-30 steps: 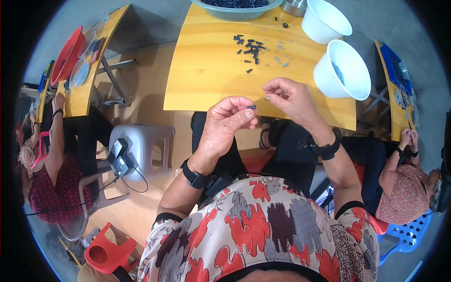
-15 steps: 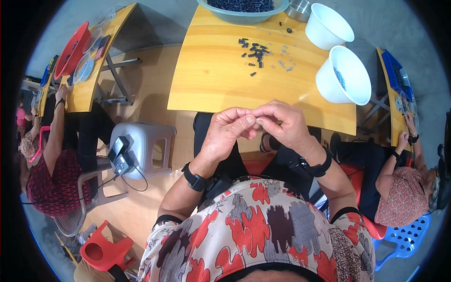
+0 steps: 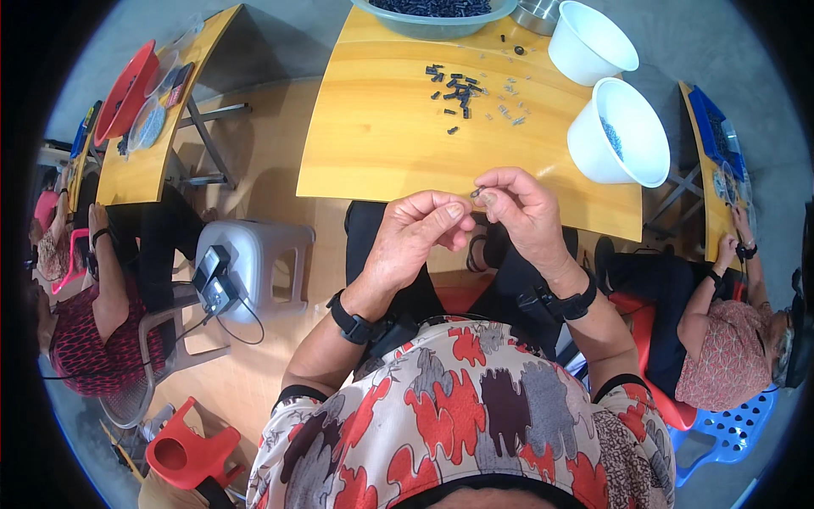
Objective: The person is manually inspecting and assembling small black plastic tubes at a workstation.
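My left hand (image 3: 415, 237) and my right hand (image 3: 519, 208) meet just in front of the near edge of the yellow wooden table (image 3: 373, 136). The fingertips of both pinch a tiny dark part (image 3: 475, 194) between them. Further up on the table lies a scatter of small black and grey parts (image 3: 465, 89). Both wrists carry black bands.
Two white bowls (image 3: 617, 131) stand at the table's right, the nearer holding small grey pieces. A large bowl of dark parts (image 3: 437, 13) sits at the far edge. A grey stool (image 3: 254, 259) with a device stands left. Other people sit at side tables left and right.
My hands have come together: the right hand drew back from the table edge toward the left, and both now pinch the small part.
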Demonstrator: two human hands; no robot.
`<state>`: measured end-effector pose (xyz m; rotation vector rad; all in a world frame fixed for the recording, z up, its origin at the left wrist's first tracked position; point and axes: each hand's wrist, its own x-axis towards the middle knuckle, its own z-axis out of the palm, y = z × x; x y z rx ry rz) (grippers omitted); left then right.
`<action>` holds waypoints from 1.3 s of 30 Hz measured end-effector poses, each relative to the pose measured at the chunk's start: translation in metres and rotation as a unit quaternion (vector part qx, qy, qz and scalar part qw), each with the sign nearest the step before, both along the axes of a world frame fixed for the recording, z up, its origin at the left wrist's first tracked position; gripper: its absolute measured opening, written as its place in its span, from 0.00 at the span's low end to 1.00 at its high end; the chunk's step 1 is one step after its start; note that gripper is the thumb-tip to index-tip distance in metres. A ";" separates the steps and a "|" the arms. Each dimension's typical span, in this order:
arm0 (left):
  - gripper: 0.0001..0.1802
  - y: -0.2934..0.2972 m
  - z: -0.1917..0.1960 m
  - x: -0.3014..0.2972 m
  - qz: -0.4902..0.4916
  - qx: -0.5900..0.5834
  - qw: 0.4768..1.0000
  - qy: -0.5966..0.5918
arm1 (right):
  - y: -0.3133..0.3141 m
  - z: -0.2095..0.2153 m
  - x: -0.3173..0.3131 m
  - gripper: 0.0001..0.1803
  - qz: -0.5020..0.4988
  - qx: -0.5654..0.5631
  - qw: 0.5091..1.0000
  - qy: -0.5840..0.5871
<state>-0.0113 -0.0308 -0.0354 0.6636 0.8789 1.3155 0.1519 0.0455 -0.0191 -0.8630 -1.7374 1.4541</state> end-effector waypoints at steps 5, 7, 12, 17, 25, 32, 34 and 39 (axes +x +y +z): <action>0.09 0.002 0.002 0.002 0.024 0.023 0.999 -0.001 | 0.001 0.003 0.000 0.08 0.012 0.002 0.999 0.036; 0.09 0.002 0.006 0.003 0.027 0.032 0.999 -0.007 | 0.000 0.006 -0.003 0.08 0.016 0.017 0.998 0.051; 0.10 0.003 0.011 0.003 0.036 0.051 0.998 -0.017 | 0.003 0.007 -0.006 0.06 0.030 0.084 0.994 0.059; 0.10 0.006 0.014 0.002 0.031 0.035 0.999 -0.005 | 0.007 0.013 -0.007 0.06 0.036 0.168 0.985 0.024; 0.08 0.006 -0.001 -0.003 0.014 -0.026 1.000 -0.011 | 0.018 0.009 -0.002 0.09 0.075 0.123 0.988 -0.049; 0.07 0.008 -0.009 -0.005 0.024 -0.044 0.998 -0.030 | 0.099 -0.031 0.020 0.09 -0.125 0.227 0.941 -0.217; 0.07 0.007 -0.008 -0.006 0.026 -0.050 0.998 -0.031 | 0.113 -0.039 0.020 0.08 -0.161 0.263 0.922 -0.233; 0.07 0.007 -0.009 -0.009 0.037 -0.048 0.997 -0.038 | 0.127 -0.039 0.013 0.06 -0.121 0.341 0.867 -0.342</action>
